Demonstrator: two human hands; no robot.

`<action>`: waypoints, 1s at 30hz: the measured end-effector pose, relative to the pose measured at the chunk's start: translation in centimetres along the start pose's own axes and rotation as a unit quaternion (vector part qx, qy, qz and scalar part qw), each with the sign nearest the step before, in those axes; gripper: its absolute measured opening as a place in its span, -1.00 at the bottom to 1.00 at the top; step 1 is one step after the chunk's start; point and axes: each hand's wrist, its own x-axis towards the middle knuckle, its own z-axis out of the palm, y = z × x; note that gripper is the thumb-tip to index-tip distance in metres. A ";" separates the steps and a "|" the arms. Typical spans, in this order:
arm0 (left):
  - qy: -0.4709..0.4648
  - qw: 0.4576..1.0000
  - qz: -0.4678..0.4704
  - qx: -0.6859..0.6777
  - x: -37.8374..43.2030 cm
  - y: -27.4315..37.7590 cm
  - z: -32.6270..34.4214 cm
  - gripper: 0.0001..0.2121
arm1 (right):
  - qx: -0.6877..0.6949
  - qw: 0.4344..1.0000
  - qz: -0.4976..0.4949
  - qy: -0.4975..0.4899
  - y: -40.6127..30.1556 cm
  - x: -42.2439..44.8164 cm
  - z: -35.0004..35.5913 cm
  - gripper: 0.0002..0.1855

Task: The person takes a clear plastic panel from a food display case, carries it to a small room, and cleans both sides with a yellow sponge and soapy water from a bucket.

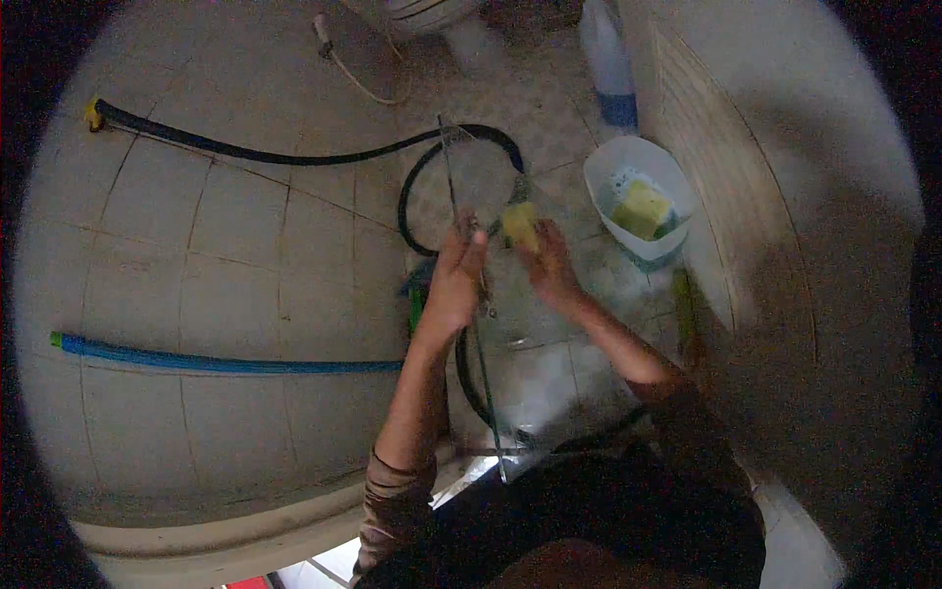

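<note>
My left hand grips a long thin rod-like object, seen nearly edge-on, which runs from above the hand down towards my lap; what it is I cannot tell. Close to its right, my right hand holds a yellow sponge, slightly blurred. To the right of that hand stands a white plastic tub with sudsy liquid and a yellow-green block, perhaps a sponge, inside. A black hose loops on the tiled floor behind and beneath my hands.
The hose reaches a yellow fitting at the left wall. A blue pole with a green end leans at lower left. Behind the tub stands a translucent bottle with a blue lower part. A white shower head on a hose is at the top.
</note>
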 end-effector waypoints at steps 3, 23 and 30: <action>-0.006 0.998 -0.029 -0.063 -0.2 2.3 0.4 -0.54 | -0.058 0.993 -0.054 0.084 -3.0 -1.3 -1.4 -0.66; 0.039 0.999 0.013 -0.013 -0.5 -1.8 -0.4 -0.47 | 0.044 0.995 -0.081 -0.032 -8.0 -8.1 -2.0 -0.55; -0.018 0.995 -0.020 -0.100 -1.4 3.4 0.4 -0.47 | 0.260 0.961 0.053 0.083 21.3 -20.6 1.0 -0.64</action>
